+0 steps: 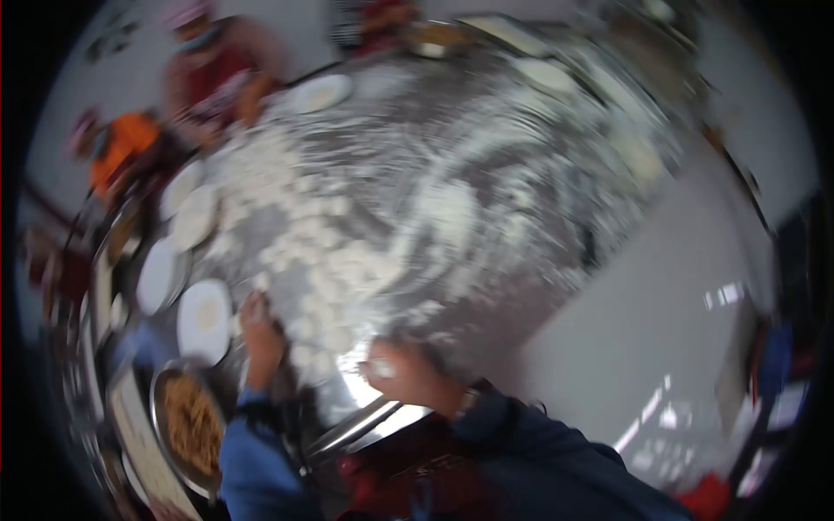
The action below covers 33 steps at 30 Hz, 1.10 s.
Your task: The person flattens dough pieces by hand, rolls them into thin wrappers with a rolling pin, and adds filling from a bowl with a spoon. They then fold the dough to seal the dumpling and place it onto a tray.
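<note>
My left hand [261, 328] reaches over the near left side of a floured metal table [365, 139], with a small white dough piece [261, 280] at its fingertips. Motion blur hides whether the fingers grip it. Close to the table's front edge, my right hand [408, 373] is curled around a small whitish lump that looks like dough [380, 368]. Many pale dough pieces [313, 252] lie scattered ahead of and between both hands. Beside my left hand stands a white plate [205, 323] with something pale on it.
A metal bowl of brown shredded filling [193, 421] sits at the lower left. More white plates [161, 276] line the left edge. Two people in aprons, one in red [213, 78] and one in orange [130, 148], are at the far left. A grey surface [643, 347] adjoins on the right.
</note>
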Available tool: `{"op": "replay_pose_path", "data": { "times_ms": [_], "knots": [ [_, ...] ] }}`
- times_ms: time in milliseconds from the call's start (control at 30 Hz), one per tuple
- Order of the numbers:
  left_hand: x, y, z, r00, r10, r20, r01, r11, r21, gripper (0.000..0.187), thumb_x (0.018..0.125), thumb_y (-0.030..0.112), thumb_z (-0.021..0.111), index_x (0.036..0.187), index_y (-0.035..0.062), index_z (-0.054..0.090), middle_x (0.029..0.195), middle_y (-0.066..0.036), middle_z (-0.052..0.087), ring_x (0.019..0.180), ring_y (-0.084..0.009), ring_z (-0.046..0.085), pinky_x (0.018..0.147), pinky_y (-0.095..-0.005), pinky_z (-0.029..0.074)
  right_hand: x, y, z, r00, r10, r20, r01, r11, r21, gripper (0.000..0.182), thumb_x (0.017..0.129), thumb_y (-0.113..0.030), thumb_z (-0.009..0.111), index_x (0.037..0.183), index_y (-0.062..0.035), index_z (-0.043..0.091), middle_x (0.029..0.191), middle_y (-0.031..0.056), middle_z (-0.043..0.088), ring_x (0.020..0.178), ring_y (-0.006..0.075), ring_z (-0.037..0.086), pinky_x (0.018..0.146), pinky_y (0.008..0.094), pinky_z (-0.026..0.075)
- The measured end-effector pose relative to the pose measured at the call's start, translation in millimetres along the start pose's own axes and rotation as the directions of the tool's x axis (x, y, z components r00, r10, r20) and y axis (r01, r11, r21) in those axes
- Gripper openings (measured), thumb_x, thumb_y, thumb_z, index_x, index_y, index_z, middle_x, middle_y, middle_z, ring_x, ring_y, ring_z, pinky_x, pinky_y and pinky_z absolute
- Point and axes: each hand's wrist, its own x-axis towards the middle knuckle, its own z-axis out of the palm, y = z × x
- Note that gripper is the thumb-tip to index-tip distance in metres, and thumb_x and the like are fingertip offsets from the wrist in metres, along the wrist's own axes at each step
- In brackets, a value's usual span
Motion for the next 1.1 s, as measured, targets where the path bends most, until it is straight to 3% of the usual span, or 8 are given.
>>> {"op": "replay_pose_path", "data": {
  "times_ms": [133, 267, 433, 567, 733, 900, 967, 1100],
  "knots": [
    [-25, 47, -17, 0.942, 0.273, 0.195, -0.258, 0.961, -0.097, 0.055, 0.082, 0.003, 0.050, 0.135, 0.0002, 0.036, 0.137, -0.026, 0.037, 0.128, -0.0410, 0.033, 0.105, -0.0422, 0.029, 20, -25, -22, 0.990, 0.133, 0.054, -0.139, 0.984, 0.115, 0.017, 0.083, -0.023, 0.058, 0.091, -0.0090, 0.053, 0.066, 0.0139, 0.060, 0.060, 0.0329, 0.061, 0.053, 0.0426, 0.046],
    [-53, 108, -62, 0.977, 0.194, 0.087, -0.141, 0.898, -0.416, 0.044, 0.090, 0.010, 0.050, 0.131, -0.0017, 0.040, 0.138, -0.024, 0.034, 0.125, -0.0403, 0.037, 0.102, -0.0407, 0.033, 30, 3, 21, 0.995, 0.081, -0.054, -0.067, 0.972, 0.224, 0.019, 0.077, -0.016, 0.058, 0.089, -0.0033, 0.052, 0.063, 0.0173, 0.057, 0.061, 0.0371, 0.058, 0.054, 0.0468, 0.045],
    [-78, 92, -56, 0.885, 0.196, 0.423, -0.156, 0.980, -0.126, 0.040, 0.091, 0.009, 0.046, 0.127, -0.0057, 0.043, 0.135, -0.026, 0.039, 0.125, -0.0389, 0.037, 0.099, -0.0425, 0.034, 28, -4, 18, 0.987, 0.153, -0.055, -0.143, 0.978, 0.152, 0.021, 0.075, -0.018, 0.058, 0.085, 0.0000, 0.054, 0.069, 0.0210, 0.060, 0.070, 0.0392, 0.061, 0.065, 0.0474, 0.048],
    [-78, 108, -60, 0.915, 0.103, 0.389, -0.053, 0.989, -0.139, 0.040, 0.090, 0.011, 0.049, 0.126, -0.0058, 0.044, 0.133, -0.027, 0.040, 0.124, -0.0400, 0.038, 0.100, -0.0422, 0.033, 25, -6, 13, 0.986, 0.159, -0.051, -0.148, 0.974, 0.173, 0.022, 0.075, -0.019, 0.059, 0.086, 0.0001, 0.054, 0.071, 0.0204, 0.060, 0.070, 0.0387, 0.061, 0.066, 0.0474, 0.048],
    [-72, 85, -49, 0.917, 0.355, 0.180, -0.386, 0.904, 0.183, 0.038, 0.085, 0.011, 0.058, 0.119, -0.0044, 0.051, 0.125, -0.026, 0.047, 0.118, -0.0422, 0.041, 0.093, -0.0473, 0.037, 20, -1, 21, 0.986, 0.048, -0.157, -0.032, 0.995, 0.099, 0.026, 0.078, -0.019, 0.057, 0.095, 0.0003, 0.053, 0.064, 0.0181, 0.059, 0.064, 0.0369, 0.061, 0.060, 0.0466, 0.048],
    [-71, 98, -71, 0.898, 0.197, 0.394, -0.238, 0.969, 0.059, 0.036, 0.084, 0.011, 0.060, 0.114, -0.0072, 0.051, 0.113, -0.022, 0.057, 0.106, -0.0359, 0.052, 0.090, -0.0426, 0.040, 15, -11, 7, 0.984, 0.155, -0.085, -0.139, 0.976, 0.165, 0.022, 0.074, -0.016, 0.057, 0.088, 0.0005, 0.054, 0.067, 0.0207, 0.060, 0.068, 0.0382, 0.061, 0.063, 0.0473, 0.049],
    [-74, 116, -76, 0.886, -0.012, 0.463, 0.204, 0.908, -0.366, 0.028, 0.080, 0.005, 0.059, 0.107, -0.0036, 0.054, 0.095, -0.015, 0.060, 0.085, -0.0234, 0.058, 0.078, -0.0323, 0.045, 16, -8, 11, 0.984, 0.165, -0.073, -0.151, 0.974, 0.169, 0.024, 0.075, -0.017, 0.055, 0.092, 0.0001, 0.054, 0.067, 0.0201, 0.059, 0.067, 0.0382, 0.061, 0.062, 0.0473, 0.048],
    [-92, 83, -48, 0.948, -0.029, 0.316, 0.172, 0.884, -0.435, 0.018, 0.078, 0.005, 0.061, 0.095, -0.0013, 0.058, 0.082, -0.008, 0.060, 0.074, -0.0161, 0.056, 0.069, -0.0284, 0.045, 7, -5, -3, 0.989, 0.147, 0.033, -0.144, 0.863, 0.484, 0.030, 0.076, -0.020, 0.059, 0.100, -0.0018, 0.053, 0.069, 0.0171, 0.060, 0.067, 0.0357, 0.061, 0.059, 0.0452, 0.048]
  ]
}}
